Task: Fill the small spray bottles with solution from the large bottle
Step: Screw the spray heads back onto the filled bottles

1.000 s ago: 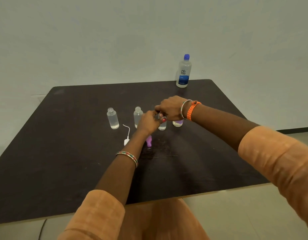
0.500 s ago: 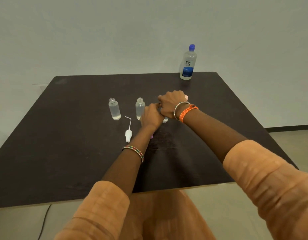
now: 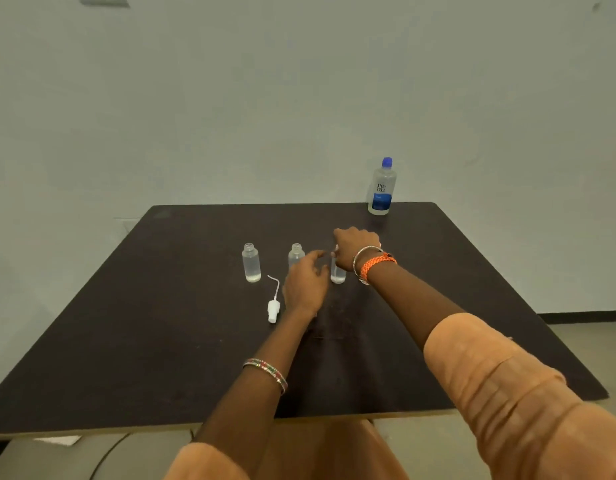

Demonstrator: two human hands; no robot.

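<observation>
Nearest on the dark table (image 3: 161, 341) lies a white spray head (image 3: 273, 305) with its dip tube curling away, detached from any bottle. Just right of it the left hand (image 3: 305, 282) hovers loosely open, fingers spread, gripping nothing. Beyond it stand three small bottles in a row: the left bottle (image 3: 251, 262) and the middle bottle (image 3: 296, 253) are uncapped, each holding clear liquid. The right hand (image 3: 355, 249) is curled over the top of the third bottle (image 3: 337, 273); it seems to be gripping a cap or sprayer there, though the fingers hide it. Far back at the table's edge stands the large bottle (image 3: 382, 187), blue cap on, well apart. The step in hand looks like capping or uncapping the third bottle. Next, the loose spray head likely needs threading, tube first, into an open neck.
</observation>
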